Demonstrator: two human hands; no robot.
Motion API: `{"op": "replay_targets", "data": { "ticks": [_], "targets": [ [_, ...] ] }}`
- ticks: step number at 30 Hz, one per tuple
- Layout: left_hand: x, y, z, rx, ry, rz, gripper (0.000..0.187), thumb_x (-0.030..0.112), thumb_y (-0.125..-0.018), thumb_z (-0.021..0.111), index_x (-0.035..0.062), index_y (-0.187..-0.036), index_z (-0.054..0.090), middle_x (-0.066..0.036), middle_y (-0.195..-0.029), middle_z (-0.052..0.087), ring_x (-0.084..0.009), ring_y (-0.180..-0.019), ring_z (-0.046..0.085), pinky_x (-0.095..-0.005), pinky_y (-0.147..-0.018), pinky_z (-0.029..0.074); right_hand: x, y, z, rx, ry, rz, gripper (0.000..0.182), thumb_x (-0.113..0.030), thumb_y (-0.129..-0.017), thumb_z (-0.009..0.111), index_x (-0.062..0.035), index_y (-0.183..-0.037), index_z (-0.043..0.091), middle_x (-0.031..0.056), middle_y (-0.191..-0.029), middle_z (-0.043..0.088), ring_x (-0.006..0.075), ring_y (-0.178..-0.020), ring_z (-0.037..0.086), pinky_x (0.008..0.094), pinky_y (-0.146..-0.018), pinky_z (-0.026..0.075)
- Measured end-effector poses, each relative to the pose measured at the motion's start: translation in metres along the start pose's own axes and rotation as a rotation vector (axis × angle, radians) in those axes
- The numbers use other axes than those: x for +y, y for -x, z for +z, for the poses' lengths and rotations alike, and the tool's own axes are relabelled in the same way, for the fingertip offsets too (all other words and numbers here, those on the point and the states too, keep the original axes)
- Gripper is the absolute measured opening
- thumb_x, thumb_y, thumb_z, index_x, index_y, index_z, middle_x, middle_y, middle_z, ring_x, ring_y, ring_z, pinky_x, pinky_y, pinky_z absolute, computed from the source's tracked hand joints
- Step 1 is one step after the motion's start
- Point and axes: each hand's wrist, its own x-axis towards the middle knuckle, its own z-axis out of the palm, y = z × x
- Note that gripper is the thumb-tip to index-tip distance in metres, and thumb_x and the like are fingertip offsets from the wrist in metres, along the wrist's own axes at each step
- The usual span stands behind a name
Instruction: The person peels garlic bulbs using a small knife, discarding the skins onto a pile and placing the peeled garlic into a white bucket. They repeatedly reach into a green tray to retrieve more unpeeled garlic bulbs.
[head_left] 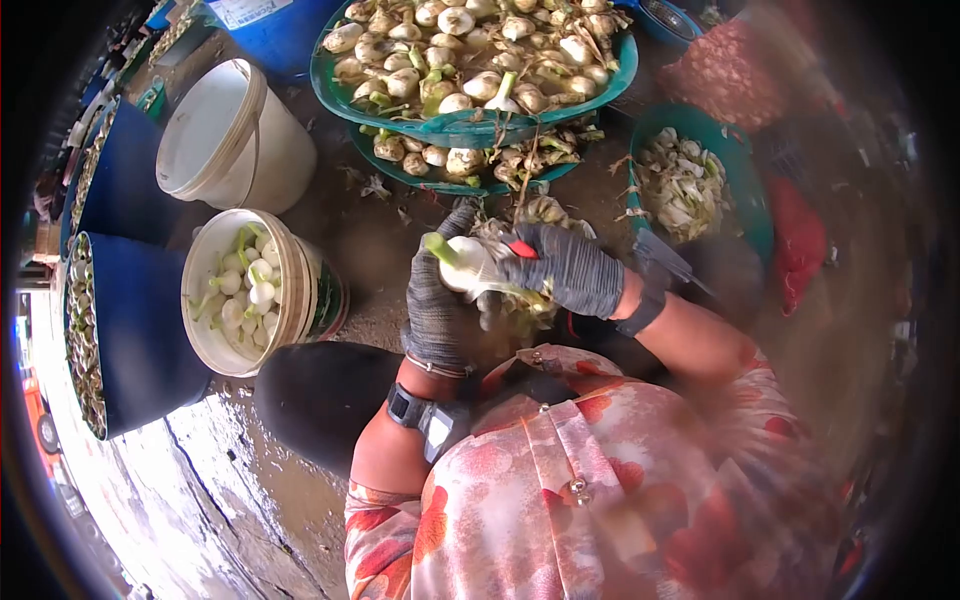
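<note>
Near the middle of the head view, my gloved left hand (pixel 437 310) is wrapped around a white onion (pixel 462 266) with a short green stem pointing left. My gloved right hand (pixel 580 270) is closed at the onion's other side, where thin outer skin hangs off it. A small red-handled tool (pixel 522 249) shows between thumb and fingers of that hand; its blade is hidden. Loose peelings and roots (pixel 530 310) lie beneath both hands. Left of my hands, a white bucket (pixel 292 290) tilts toward me with several peeled onions (pixel 248 290) inside.
Ahead, a teal basin (pixel 480 128) heaped with dirty, unpeeled onions sits above another filled basin (pixel 440 180). An upright white bucket (pixel 285 150) stands behind the onion bucket. Blue drums (pixel 145 330) are at left. At right are a teal tub (pixel 750 190) of peelings and a red mesh sack (pixel 725 75).
</note>
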Motion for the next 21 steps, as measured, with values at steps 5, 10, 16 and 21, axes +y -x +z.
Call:
{"op": "replay_targets", "data": {
  "ticks": [5, 10, 16, 21],
  "targets": [
    [0.001, -0.01, -0.002, 0.039, 0.277, -0.009, 0.054, 0.047, -0.099, 0.044, 0.0038, -0.131, 0.05, -0.014, -0.096, 0.064, -0.0277, -0.072, 0.065, -0.0275, -0.049, 0.05, -0.014, 0.002, -0.009, -0.087, 0.129, -0.074, 0.027, -0.03, -0.093, 0.066, -0.0038, -0.091, 0.06, 0.0098, -0.077, 0.059, 0.0169, -0.072, 0.054, 0.0341, -0.068, 0.046],
    [0.054, -0.021, -0.058, -0.504, 0.424, 0.352, 0.055, 0.046, -0.098, 0.043, 0.0, -0.127, 0.049, -0.013, -0.096, 0.064, -0.0096, -0.051, 0.046, -0.0218, -0.039, 0.039, 0.013, 0.008, -0.006, -0.396, 0.583, -0.056, 0.032, -0.035, -0.09, 0.064, -0.0045, -0.099, 0.06, 0.0192, -0.084, 0.065, 0.0369, -0.079, 0.064, 0.0438, -0.07, 0.05],
    [0.123, 0.018, -0.051, -0.014, 0.678, 0.631, 0.084, 0.061, -0.09, 0.046, -0.0022, -0.144, 0.034, -0.018, -0.128, 0.055, -0.0131, -0.068, 0.047, -0.0239, -0.053, 0.045, -0.048, -0.022, -0.071, 0.149, 0.694, 0.115, 0.058, -0.05, -0.084, 0.069, -0.0083, -0.123, 0.061, 0.0177, -0.101, 0.07, 0.0338, -0.093, 0.068, 0.0414, -0.081, 0.053],
    [0.082, -0.012, -0.038, -0.048, 0.422, 0.387, 0.06, 0.051, -0.096, 0.047, 0.001, -0.129, 0.05, -0.012, -0.114, 0.061, -0.0159, -0.069, 0.047, -0.0283, -0.056, 0.041, -0.042, -0.122, -0.109, 0.563, 0.783, 0.18, 0.061, -0.051, -0.083, 0.069, -0.0033, -0.12, 0.061, 0.0211, -0.104, 0.069, 0.033, -0.1, 0.067, 0.0427, -0.089, 0.05]
  ]
}}
